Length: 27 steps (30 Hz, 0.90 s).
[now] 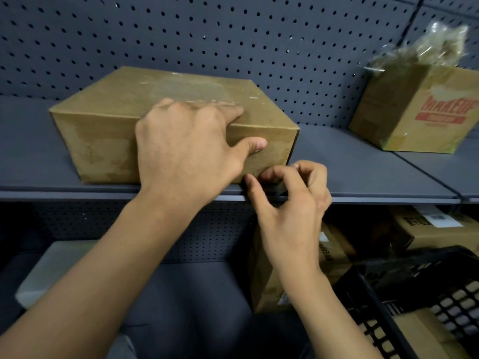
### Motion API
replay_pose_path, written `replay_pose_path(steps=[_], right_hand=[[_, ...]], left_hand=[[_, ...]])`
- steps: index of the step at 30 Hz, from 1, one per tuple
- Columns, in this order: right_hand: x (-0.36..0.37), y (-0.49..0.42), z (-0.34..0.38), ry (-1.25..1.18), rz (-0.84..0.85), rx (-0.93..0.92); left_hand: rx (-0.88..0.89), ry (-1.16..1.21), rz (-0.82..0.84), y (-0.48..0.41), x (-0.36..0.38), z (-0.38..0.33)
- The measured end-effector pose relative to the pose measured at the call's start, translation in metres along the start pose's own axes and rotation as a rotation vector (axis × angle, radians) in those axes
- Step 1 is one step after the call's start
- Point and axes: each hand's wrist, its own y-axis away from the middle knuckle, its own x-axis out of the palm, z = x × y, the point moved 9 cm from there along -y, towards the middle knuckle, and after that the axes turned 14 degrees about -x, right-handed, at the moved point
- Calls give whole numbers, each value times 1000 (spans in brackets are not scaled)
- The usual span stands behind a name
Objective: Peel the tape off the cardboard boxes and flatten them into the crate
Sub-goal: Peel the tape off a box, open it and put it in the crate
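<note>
This looks like a shop's shelving aisle or stockroom. A dark grey pegboard back panel (233, 35), dotted with regular holes, fills the upper part of the frame, and a flat metal shelf (363, 164) of the same grey runs across the middle, with more perforated panel (220, 229) below it and a lower shelf (194, 294) at the bottom. Stock cartons sit on it: a plain cardboard box (103, 120) at centre left, a printed box (414, 107) with red lettering at upper right, and more cartons (427, 229) on the lower level at right. A black plastic crate (453, 294) with a lattice wall stands at lower right.
</note>
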Motion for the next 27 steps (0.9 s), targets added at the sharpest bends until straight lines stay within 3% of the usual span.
replay_pose_path(steps=[10, 22, 27], right_hand=[[1, 1, -4, 14, 37, 21], [-53, -6, -49, -426, -245, 251], [-55, -8, -58, -588, -276, 375]], left_hand=[[18, -20, -19, -1, 0, 0], [18, 42, 66, -4, -4, 13], [45, 129, 120, -2, -11, 17]])
